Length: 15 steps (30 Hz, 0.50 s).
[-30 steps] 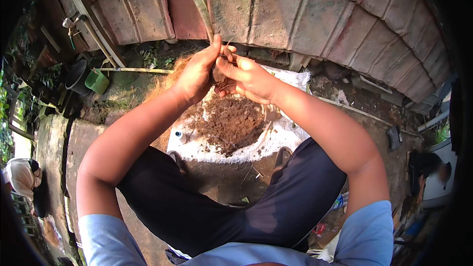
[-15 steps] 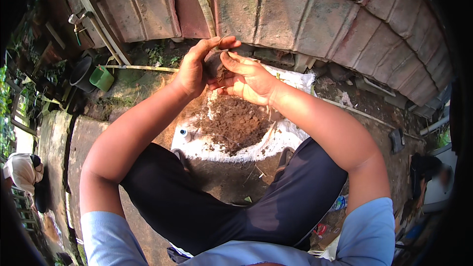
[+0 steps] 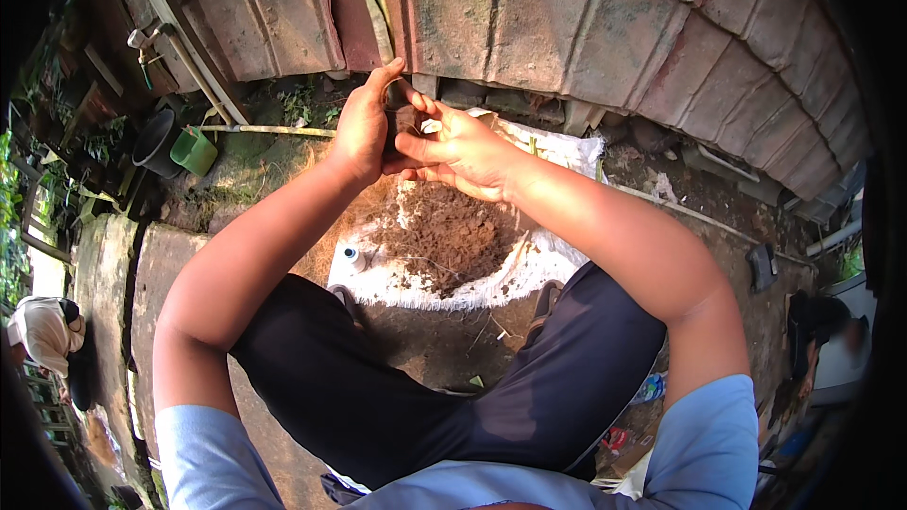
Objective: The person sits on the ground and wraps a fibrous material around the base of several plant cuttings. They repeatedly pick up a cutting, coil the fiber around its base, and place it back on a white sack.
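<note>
Between my two hands, above the soil heap, is a dark ball of soil [image 3: 404,123] with a cut green stem [image 3: 379,19] standing up from it. My left hand [image 3: 362,132] wraps around its left side. My right hand [image 3: 460,153] cups the right side, with the thumb pressed across the front. Both hands hide much of the ball. Below lies a heap of loose brown soil [image 3: 463,241] on a white woven sack [image 3: 416,296]. On the sack's left part stands a white spool of thread [image 3: 353,260].
Roof tiles [image 3: 548,19] line the far side. Brown fibre [image 3: 326,212] lies left of the soil. A green container [image 3: 195,151] and a dark bucket [image 3: 158,144] stand at far left. One person [image 3: 47,335] is at the left edge, another [image 3: 820,326] at the right.
The soil ball and stem have shifted slightly left and turned in my hands. My left fingers have lifted and changed their grip, and my right thumb has slid lower on the ball.
</note>
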Motion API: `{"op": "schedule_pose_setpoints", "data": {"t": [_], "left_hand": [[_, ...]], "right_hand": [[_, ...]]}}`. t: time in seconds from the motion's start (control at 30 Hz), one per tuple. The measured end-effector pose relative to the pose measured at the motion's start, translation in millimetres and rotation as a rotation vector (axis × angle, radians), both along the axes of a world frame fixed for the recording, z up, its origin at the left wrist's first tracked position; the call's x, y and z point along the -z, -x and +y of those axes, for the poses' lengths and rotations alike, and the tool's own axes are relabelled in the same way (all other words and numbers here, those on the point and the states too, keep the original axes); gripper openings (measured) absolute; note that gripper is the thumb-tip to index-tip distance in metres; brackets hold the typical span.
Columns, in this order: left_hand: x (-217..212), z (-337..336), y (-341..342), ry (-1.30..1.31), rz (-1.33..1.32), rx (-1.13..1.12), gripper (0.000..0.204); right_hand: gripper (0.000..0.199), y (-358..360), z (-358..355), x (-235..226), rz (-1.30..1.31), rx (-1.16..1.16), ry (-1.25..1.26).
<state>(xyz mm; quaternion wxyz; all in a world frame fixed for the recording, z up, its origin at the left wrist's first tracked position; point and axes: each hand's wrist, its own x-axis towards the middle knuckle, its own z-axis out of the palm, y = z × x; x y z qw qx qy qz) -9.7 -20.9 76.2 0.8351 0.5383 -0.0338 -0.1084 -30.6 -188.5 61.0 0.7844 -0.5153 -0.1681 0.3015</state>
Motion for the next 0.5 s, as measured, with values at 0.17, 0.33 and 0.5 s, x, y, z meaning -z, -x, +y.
{"op": "schedule_pose_setpoints", "data": {"t": [0.17,0.33,0.5], "left_hand": [[-5.3,0.0,2.7,0.076,0.076,0.025,0.049],[-0.7,-8.3,0.7,0.058,0.058,-0.020,0.054],[-4.3,-11.2,1.4,0.006,0.083,-0.089,0.057]], "right_hand": [[0.058,-1.9,-9.4,-20.1,0.198,-0.137,-0.042],[0.043,-7.2,6.8,-3.8,0.078,0.014,0.017],[0.040,-7.7,17.2,6.5,-0.170,0.098,0.073]]}}
